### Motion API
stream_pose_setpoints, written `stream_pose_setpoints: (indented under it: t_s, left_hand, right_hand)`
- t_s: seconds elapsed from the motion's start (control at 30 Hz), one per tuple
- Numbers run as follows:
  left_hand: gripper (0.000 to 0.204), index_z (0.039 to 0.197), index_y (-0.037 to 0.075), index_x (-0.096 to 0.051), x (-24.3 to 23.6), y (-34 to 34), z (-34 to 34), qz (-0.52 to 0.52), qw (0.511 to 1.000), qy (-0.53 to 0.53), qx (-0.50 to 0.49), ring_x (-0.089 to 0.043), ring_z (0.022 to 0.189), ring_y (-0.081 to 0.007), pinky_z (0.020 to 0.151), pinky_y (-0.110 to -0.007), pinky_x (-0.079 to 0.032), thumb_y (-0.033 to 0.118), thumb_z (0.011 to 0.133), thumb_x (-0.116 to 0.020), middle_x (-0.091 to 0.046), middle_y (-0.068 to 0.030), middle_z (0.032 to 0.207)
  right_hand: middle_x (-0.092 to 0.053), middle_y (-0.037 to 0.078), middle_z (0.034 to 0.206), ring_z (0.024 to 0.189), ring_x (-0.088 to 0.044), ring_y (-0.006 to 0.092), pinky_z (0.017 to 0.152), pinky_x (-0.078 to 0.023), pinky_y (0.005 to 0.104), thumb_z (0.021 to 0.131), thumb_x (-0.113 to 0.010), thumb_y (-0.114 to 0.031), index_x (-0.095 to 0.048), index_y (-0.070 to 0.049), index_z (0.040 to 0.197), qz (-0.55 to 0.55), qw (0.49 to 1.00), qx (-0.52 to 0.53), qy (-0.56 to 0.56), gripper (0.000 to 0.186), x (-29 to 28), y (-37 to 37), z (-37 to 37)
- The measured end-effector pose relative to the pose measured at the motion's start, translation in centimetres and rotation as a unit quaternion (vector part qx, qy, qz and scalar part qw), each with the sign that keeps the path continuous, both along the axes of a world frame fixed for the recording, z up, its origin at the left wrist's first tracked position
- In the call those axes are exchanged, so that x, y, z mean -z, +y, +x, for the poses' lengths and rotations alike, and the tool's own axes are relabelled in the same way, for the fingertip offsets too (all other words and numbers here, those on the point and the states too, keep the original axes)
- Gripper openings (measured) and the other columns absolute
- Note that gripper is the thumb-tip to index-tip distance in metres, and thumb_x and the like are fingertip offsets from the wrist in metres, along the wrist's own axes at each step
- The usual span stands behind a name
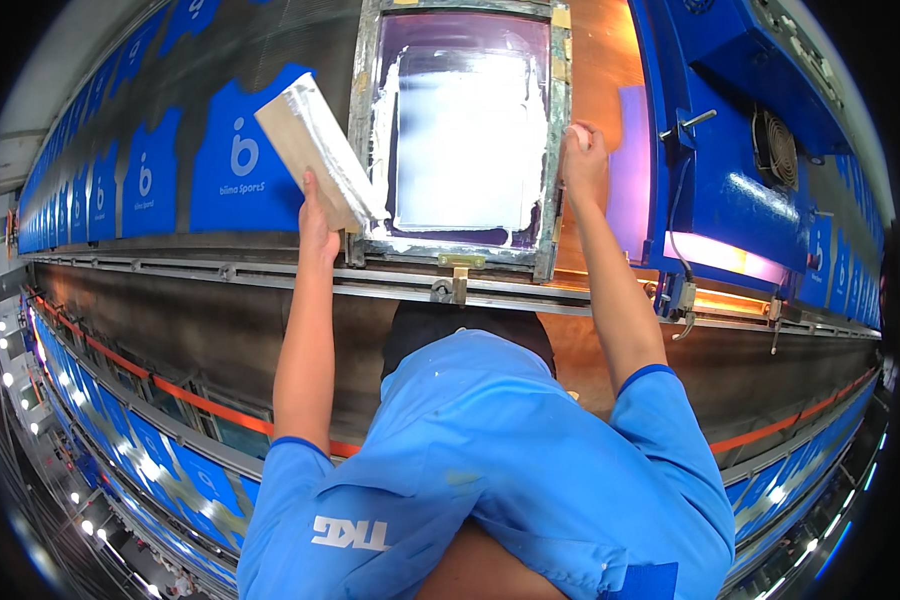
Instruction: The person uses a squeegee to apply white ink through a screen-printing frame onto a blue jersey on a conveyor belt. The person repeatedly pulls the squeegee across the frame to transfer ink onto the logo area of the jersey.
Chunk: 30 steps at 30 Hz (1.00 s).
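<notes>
Screen frame (561, 60) handling, apparently; squeegee (292, 135) held aside
Left hand (317, 228) grasps the squeegee at the frame's left rail; right hand (584, 160) appears to clasp the right rail; next move likely calls for level support.

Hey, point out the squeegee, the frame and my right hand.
Squeegee (313, 150), head view: middle of its broad face.
Frame (561, 92), head view: its right rail.
Right hand (586, 164), head view: back of the hand.
</notes>
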<state>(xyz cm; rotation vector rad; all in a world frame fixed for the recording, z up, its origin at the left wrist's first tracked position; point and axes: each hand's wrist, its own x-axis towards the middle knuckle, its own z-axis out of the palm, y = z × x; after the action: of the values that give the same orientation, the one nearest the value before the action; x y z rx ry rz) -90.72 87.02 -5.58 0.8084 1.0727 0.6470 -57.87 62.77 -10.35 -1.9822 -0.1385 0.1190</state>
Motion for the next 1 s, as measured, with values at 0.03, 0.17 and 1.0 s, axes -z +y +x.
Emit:
stream_pose_setpoints:
  t_s: [0.03, 0.17, 1.0]
  left_hand:
    - [0.082, 0.154, 0.002, -0.035, -0.2, -0.3, -0.3, 0.001, 1.000, 0.005, 0.003, -0.050, 0.136, -0.0284, 0.115, -0.044, -0.041, 0.058, 0.099, -0.058, -0.049, -0.0130, 0.152]
    - [0.078, 0.155, 0.008, -0.036, 1.6, -2.3, -1.8, -0.043, 0.997, -0.063, 0.002, -0.051, 0.136, -0.0277, 0.114, -0.044, -0.042, 0.059, 0.100, -0.055, -0.050, -0.0097, 0.151]
    - [0.067, 0.145, 0.002, -0.045, -1.5, -2.9, 4.3, 0.040, 0.995, -0.006, 0.089, -0.062, 0.119, -0.0246, 0.095, -0.038, -0.054, 0.009, 0.088, -0.079, -0.061, -0.0123, 0.132]
  right_hand:
    - [-0.073, 0.015, 0.102, 0.093, -0.070, 0.0268, 0.083, -0.054, 0.0388, 0.092, -0.065, -0.020, -0.067, -0.008, 0.115, -0.019, 1.000, 0.006, -0.014, 0.026, 1.1, -0.1, 0.3]
    - [-0.073, 0.018, 0.100, 0.094, -0.072, 0.0346, 0.086, -0.054, 0.0438, 0.089, -0.069, -0.022, -0.066, -0.013, 0.116, -0.027, 1.000, 0.004, -0.011, 0.028, 4.7, 0.0, 1.4]
    - [-0.072, 0.020, 0.083, 0.084, -0.071, 0.0400, 0.076, -0.053, 0.0486, 0.091, -0.065, -0.030, -0.068, -0.018, 0.119, -0.051, 0.998, 0.019, 0.032, 0.030, 5.8, 0.1, 0.9]
